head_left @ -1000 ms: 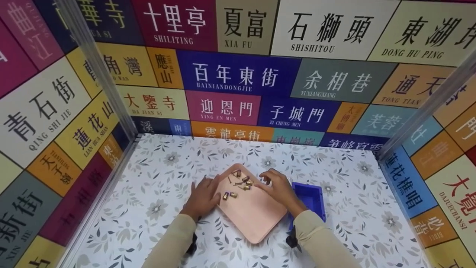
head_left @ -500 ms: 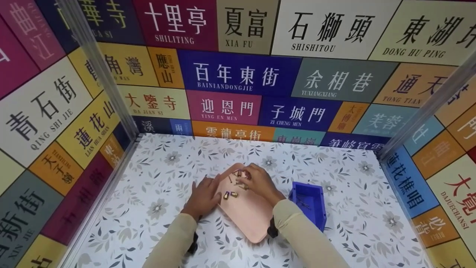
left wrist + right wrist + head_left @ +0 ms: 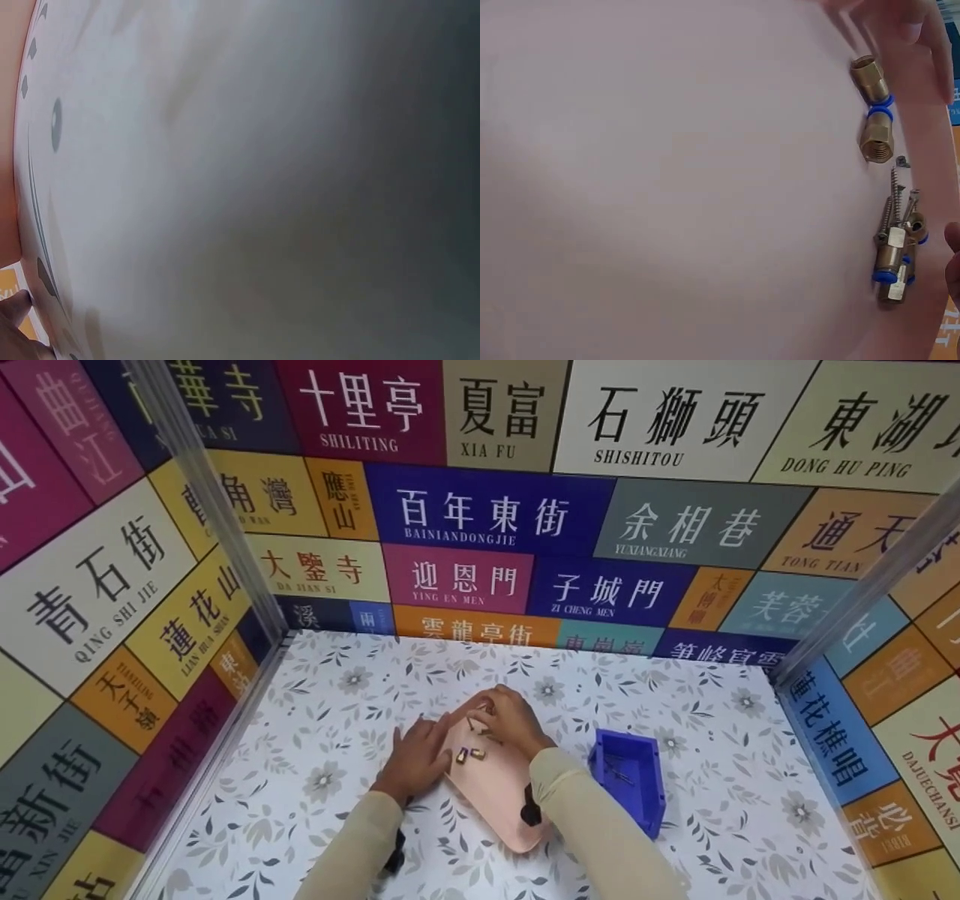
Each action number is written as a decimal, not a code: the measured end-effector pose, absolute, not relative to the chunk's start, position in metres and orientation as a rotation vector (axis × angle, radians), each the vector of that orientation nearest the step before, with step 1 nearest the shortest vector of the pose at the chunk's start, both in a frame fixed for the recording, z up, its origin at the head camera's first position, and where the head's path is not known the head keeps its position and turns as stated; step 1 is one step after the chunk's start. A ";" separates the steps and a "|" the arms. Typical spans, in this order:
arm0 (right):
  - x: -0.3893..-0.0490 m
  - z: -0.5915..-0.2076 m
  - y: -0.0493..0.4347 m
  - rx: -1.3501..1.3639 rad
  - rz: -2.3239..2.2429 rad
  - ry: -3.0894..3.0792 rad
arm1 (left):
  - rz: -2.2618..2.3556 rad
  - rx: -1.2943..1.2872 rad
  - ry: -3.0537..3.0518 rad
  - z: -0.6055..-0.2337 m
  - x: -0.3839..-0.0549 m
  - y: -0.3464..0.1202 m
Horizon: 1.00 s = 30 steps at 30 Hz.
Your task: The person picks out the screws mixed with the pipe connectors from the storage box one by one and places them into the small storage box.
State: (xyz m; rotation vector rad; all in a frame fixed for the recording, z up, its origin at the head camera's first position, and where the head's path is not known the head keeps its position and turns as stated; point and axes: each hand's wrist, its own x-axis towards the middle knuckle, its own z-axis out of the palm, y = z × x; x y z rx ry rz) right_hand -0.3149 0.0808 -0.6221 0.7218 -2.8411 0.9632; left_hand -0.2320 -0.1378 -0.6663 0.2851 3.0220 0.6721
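Nearest are two beige sleeves (image 3: 600, 825), with a dark band (image 3: 531, 808) at the right wrist and a dark piece (image 3: 395, 855) at the left. Between the forearms, a pink tray (image 3: 489, 786) with rounded corners lies at a slant on the tabletop (image 3: 731, 769), its near corner beside the right sleeve. A blue box (image 3: 637, 799) stands to the right of the tray, apart from it, and holds some thin dark pieces (image 3: 618, 769). The left hand (image 3: 412, 759) rests against the tray's left edge, fingers loosely extended and grasping nothing. Just beside it on the tray lie two brass fittings (image 3: 874, 112), their blue rings touching. Farther up, the right hand (image 3: 511, 720) bends over the far end of the tray; whether its fingertips pinch anything cannot be told. There, partly hidden by that hand in the head view, several more fittings (image 3: 889, 255) lie bunched with screws (image 3: 895, 196). The tabletop has a floral pattern. Beyond it rise walls (image 3: 480, 506) covered with coloured panels of Chinese characters and Latin lettering.
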 end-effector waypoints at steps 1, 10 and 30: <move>-0.316 -0.624 0.081 0.712 0.971 -2.851 | 0.672 0.284 3.022 -0.667 -0.232 -0.138; -0.321 -0.643 0.071 0.735 1.104 -2.837 | 0.673 0.297 3.053 -0.669 -0.233 -0.136; -0.318 -0.656 0.067 0.724 1.199 -2.798 | 0.686 0.282 3.030 -0.665 -0.232 -0.139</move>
